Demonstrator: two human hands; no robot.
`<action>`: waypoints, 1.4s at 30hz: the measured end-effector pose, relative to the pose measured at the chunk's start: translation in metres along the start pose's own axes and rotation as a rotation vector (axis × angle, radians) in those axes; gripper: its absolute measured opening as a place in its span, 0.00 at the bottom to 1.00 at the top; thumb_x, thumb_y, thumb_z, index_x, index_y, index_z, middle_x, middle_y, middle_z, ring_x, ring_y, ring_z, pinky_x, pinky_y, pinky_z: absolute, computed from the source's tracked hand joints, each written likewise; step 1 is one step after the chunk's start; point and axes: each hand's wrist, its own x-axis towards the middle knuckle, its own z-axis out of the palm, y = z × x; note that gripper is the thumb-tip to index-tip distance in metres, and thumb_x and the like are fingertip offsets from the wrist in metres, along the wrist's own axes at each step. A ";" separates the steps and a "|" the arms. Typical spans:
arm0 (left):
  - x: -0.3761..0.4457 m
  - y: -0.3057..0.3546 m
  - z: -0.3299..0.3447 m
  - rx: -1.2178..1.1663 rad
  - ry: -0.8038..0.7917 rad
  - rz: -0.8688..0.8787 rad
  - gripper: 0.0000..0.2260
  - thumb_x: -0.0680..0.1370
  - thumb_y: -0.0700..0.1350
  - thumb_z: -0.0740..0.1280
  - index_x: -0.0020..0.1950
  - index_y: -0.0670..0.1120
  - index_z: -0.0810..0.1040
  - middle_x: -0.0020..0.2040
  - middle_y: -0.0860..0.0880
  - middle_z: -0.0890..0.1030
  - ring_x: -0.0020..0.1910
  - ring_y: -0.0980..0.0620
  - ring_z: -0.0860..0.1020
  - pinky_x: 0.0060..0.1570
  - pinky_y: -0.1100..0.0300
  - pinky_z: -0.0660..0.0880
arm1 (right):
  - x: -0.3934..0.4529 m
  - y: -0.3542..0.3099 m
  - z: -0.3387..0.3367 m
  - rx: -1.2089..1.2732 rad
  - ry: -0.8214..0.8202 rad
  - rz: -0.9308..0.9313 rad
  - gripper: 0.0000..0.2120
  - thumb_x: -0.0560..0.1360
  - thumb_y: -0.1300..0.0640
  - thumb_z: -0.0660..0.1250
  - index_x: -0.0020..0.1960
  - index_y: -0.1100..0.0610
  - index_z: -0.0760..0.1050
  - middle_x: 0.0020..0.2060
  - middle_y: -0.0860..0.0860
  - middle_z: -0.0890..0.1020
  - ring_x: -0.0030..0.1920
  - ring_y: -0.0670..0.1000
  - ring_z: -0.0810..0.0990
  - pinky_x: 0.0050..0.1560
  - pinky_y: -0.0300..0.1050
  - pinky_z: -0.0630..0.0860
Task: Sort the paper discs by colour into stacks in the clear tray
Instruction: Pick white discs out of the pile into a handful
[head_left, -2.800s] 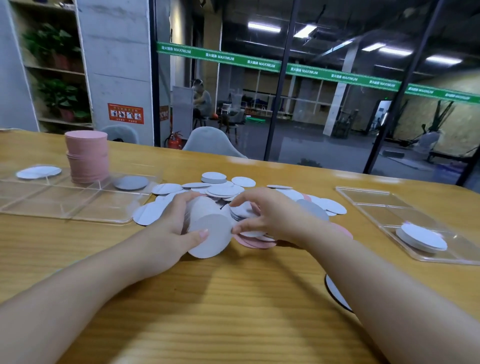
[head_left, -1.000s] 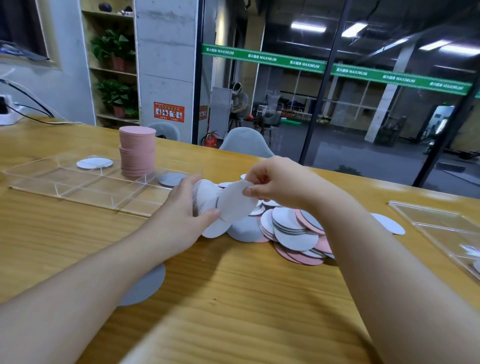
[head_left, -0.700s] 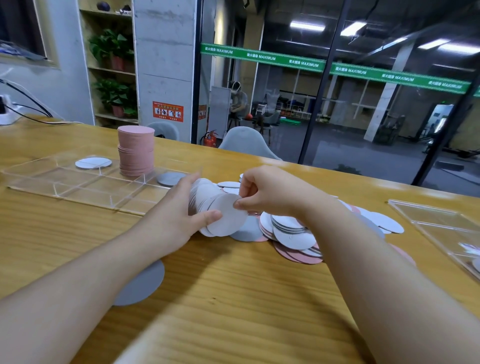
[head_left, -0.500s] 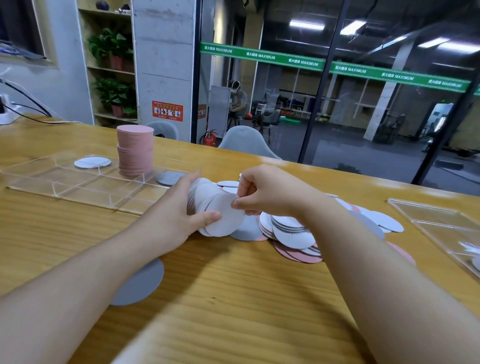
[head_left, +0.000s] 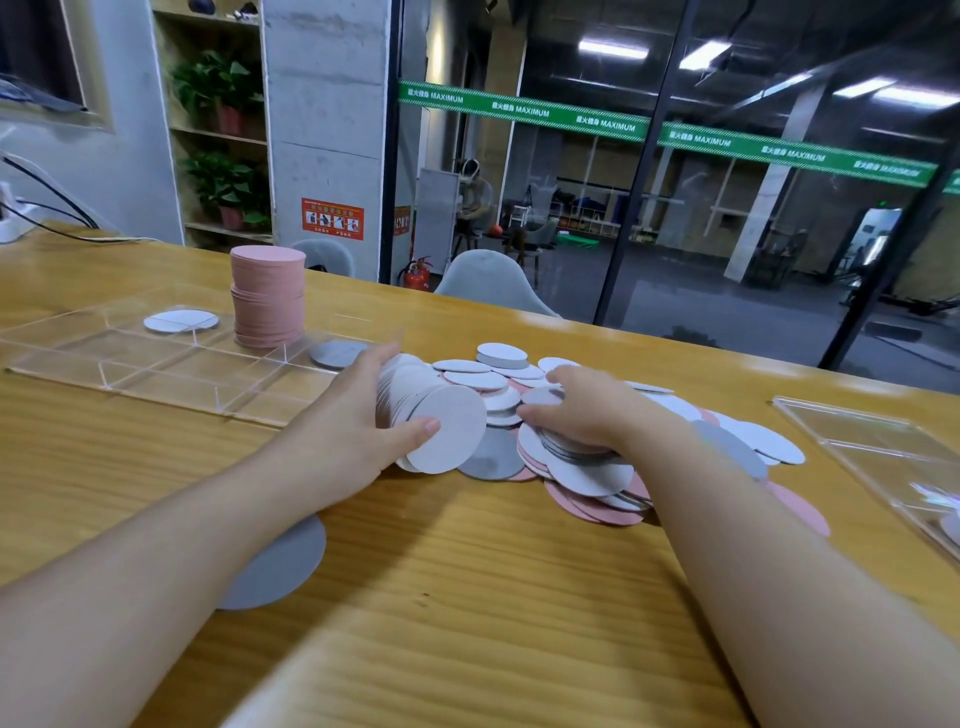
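Left hand (head_left: 358, 431) grips an on-edge sheaf of white discs (head_left: 436, 415); right hand (head_left: 587, 410) presses flat, fingers curled, on the loose pile (head_left: 582, 467).

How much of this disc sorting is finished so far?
Partly. Done: a tall pink stack stands in the clear tray, with a few white discs and a grey disc in other compartments. In hand: the left hand grips a white bundle; the right hand reaches into the loose pile. Left: that mixed pile.
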 end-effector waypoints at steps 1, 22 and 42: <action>0.000 0.000 0.000 0.002 -0.001 0.000 0.36 0.74 0.52 0.70 0.76 0.54 0.53 0.72 0.55 0.64 0.63 0.59 0.65 0.51 0.70 0.63 | 0.001 -0.001 0.003 -0.025 -0.038 0.023 0.21 0.76 0.41 0.60 0.60 0.56 0.73 0.56 0.52 0.78 0.53 0.55 0.75 0.45 0.46 0.69; -0.001 -0.001 0.000 0.006 -0.006 -0.002 0.36 0.74 0.52 0.70 0.76 0.54 0.53 0.73 0.53 0.62 0.70 0.56 0.62 0.59 0.66 0.60 | -0.026 -0.023 -0.051 0.061 -0.043 -0.352 0.02 0.76 0.53 0.66 0.47 0.47 0.78 0.37 0.44 0.77 0.38 0.48 0.75 0.38 0.43 0.70; -0.002 0.000 0.001 0.055 -0.011 0.030 0.37 0.72 0.54 0.71 0.76 0.55 0.54 0.74 0.53 0.62 0.70 0.55 0.63 0.66 0.62 0.61 | -0.024 -0.016 -0.048 -0.062 -0.103 -0.197 0.14 0.73 0.51 0.70 0.59 0.50 0.78 0.54 0.44 0.81 0.54 0.48 0.79 0.56 0.44 0.75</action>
